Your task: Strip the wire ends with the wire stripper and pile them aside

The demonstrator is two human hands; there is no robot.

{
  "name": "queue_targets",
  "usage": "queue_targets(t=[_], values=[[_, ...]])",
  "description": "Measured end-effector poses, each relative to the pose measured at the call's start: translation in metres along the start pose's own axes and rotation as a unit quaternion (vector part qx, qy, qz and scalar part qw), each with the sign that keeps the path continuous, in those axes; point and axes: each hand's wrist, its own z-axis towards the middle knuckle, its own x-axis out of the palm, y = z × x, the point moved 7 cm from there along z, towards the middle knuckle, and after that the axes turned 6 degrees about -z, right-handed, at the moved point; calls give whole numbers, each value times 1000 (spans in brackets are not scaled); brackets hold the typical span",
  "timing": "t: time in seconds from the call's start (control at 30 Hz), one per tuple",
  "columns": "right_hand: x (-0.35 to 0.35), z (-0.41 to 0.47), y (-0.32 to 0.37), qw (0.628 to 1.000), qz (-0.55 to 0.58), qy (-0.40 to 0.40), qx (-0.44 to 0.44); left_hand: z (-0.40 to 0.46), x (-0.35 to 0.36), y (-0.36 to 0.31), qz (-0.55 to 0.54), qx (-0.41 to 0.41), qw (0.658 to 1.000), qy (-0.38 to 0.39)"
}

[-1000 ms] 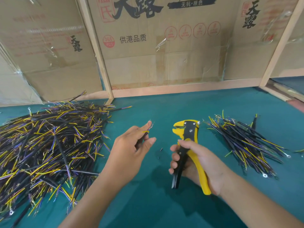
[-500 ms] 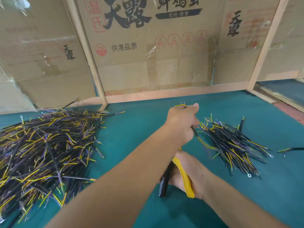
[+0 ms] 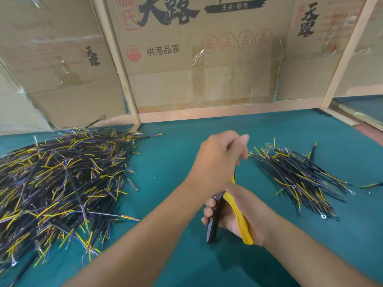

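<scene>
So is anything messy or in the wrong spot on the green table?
Mostly no. One stray wire lies alone near the table's right edge, apart from the small pile beside it. The big pile on the left is jumbled, but it is only a heap. Nothing looks broken or spilled.

Printed cardboard boxes [image 3: 207, 59] behind wooden frame [image 3: 228, 109]; green table mat [image 3: 176, 162].

Soft, even daylight, faint shadows under the arms, slight motion blur, and wide-angle bending at the edges.
</scene>
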Motion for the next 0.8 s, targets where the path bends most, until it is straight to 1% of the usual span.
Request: queue_targets(t=[0.03, 0.13, 0.2, 0.23, 0.27, 0.33, 0.4, 0.43, 0.47, 0.53, 0.6, 0.63, 0.67, 0.7, 0.77, 0.8], values=[[3, -1, 0, 1000, 11, 10, 2, -7, -19, 7, 19, -5, 1000, -2], [10, -1, -3, 999, 25, 22, 21, -24, -85, 37, 53, -64, 996, -38], [13, -1, -4, 999, 16, 24, 23, -31, -124, 54, 133, -99, 986, 5], [13, -2, -4, 1000, 9, 23, 19, -38, -139, 64, 200, -119, 971, 52], [15, -3, -3, 1000, 2, 24, 17, -47, -151, 75, 270, -147, 945, 114], [16, -4, -3, 1000, -3, 25, 19, -70, -171, 96, 367, -220, 875, 226], [15, -6, -4, 999, -2, 20, 25, -91, -185, 107, 412, -297, 819, 268], [15, -5, -5, 999, -1, 17, 29, -97, -187, 109, 431, -312, 799, 281], [15, -5, -5, 999, 1, 16, 31, -101, -186, 110, 462, -317, 774, 296], [15, -5, -5, 999, 2, 15, 31, -102, -180, 110, 540, -283, 731, 306], [16, -5, -5, 999, 2, 15, 31, -95, -174, 107, 591, -244, 714, 285], [15, -5, -5, 999, 3, 15, 32, -90, -173, 104, 589, -229, 726, 272], [16, -6, -5, 999, 3, 16, 33, -84, -172, 100, 569, -213, 752, 256], [16, -5, -4, 999, 4, 18, 33, -76, -171, 93, 531, -194, 793, 227], [16, -5, -4, 999, 5, 20, 32, -58, -167, 75, 430, -141, 880, 146], [16, -5, -4, 999, 4, 20, 33, -52, -160, 68, 375, -108, 914, 110]])
